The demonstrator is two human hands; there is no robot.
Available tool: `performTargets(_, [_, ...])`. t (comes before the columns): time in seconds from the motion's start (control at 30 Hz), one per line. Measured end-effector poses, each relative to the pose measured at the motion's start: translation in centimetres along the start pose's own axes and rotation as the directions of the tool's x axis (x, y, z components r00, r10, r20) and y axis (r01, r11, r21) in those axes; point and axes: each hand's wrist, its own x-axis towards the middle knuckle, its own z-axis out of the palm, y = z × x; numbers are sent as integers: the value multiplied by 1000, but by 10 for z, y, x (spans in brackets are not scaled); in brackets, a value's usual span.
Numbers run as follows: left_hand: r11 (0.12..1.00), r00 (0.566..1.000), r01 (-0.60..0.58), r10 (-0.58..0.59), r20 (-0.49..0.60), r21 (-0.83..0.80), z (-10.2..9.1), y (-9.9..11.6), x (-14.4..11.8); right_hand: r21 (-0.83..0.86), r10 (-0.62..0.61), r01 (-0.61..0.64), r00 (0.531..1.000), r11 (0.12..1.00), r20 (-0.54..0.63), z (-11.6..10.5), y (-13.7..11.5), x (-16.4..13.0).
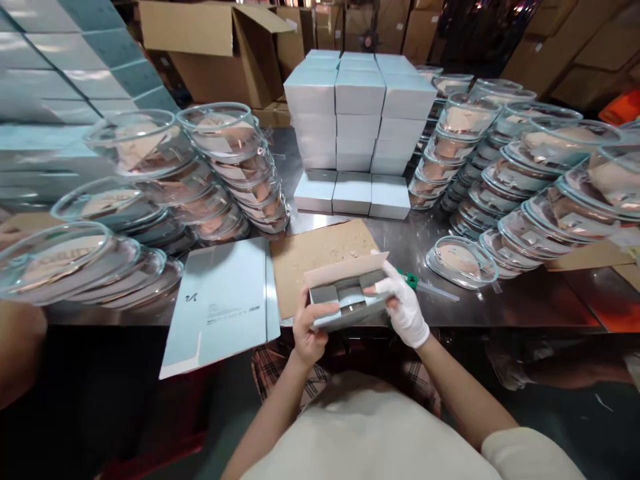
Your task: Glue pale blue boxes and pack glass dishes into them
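Note:
Between my hands is a small light-blue carton (356, 308), tilted, with its long flap raised at the far side and grey inner pieces showing. My bare left hand (311, 327) grips its left end, fingers over the near edge. At the right end, my right hand (403, 305), in a white glove with bare fingertips, holds the carton with its thumb and fingers reaching onto the opening. Below it lies a brown cardboard sheet (320, 250). Left of that sheet, flat light-blue printed cartons (220, 300) overhang the table's front edge.
Stacks of round clear-lidded containers stand at left (235, 153) and right (530, 187). A block of closed boxes (360, 127) rises behind. A green-handled tool (411, 279) lies right of my glove. Other people's arms show at both sides, by the metal table (425, 313).

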Motion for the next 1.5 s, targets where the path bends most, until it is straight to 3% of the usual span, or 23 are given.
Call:
performTargets(0.1, [997,990,-67,63,-124,-29,2,6,3,141,119,-85,959,986,-257,24,-7,3])
performTargets(0.17, [991,986,-131,131,-102,8,1,9,9,158,129,-82,940,984,-316,21,-11,3])
performTargets(0.27, [974,977,-209,211,-14,83,-7,5,16,-146,136,-199,924,969,-357,-10,-11,-4])
performTargets(0.3, [970,975,-221,222,0,97,-11,3,18,-313,195,-317,910,895,-365,-23,-10,-8])
performTargets(0.33, [967,973,-232,232,7,105,-14,0,19,-469,295,-450,882,760,-367,-34,-8,-11])
performTargets(0.4, [957,964,-266,263,40,114,-17,-6,19,-673,530,-606,768,423,-359,-48,-2,-17])
performTargets(0.43, [949,956,-293,288,56,116,-17,-8,20,-714,620,-631,700,304,-355,-50,3,-18])
performTargets(0.47, [940,947,-321,315,67,116,-16,-10,20,-719,673,-649,650,250,-352,-49,9,-19])
performTargets(0.5, [934,941,-338,331,76,116,-14,-11,20,-677,691,-685,626,268,-360,-47,15,-20])
performTargets(0.6, [941,946,-324,321,44,100,-7,-7,22,-350,686,-789,612,504,-393,-35,32,-23])
performTargets(0.67, [955,958,-284,287,-24,91,-5,4,21,-150,686,-767,630,624,-365,-28,37,-28])
performTargets(0.73, [971,970,-217,226,-89,96,-7,20,18,-74,667,-730,656,679,-352,-23,34,-33])
performTargets(0.87, [998,992,5,4,-129,69,-15,51,10,107,509,-520,739,848,-441,-16,12,-39])
performTargets(0.97, [996,989,85,-81,-120,29,-11,63,12,203,393,-343,864,917,-316,-20,-7,-39])
performTargets(1.07, [993,992,97,-91,-90,64,-4,68,19,8,214,-216,958,976,-189,-24,-19,-43])
performTargets(1.17, [990,995,85,-78,-63,116,1,72,21,-225,40,-65,993,972,-115,-19,-27,-51])
performTargets(1.27, [991,999,21,-15,-49,135,3,73,19,-336,-121,121,992,934,23,-5,-35,-51])
performTargets(1.37, [990,998,-32,38,-43,134,4,72,15,-436,-306,333,943,836,133,9,-44,-41])
performTargets(1.43, [991,999,-28,34,-39,130,3,71,13,-476,-357,380,923,793,143,12,-46,-37])
performTargets(1.5, [992,999,-15,21,-45,125,2,71,12,-502,-316,328,942,800,111,8,-41,-36])
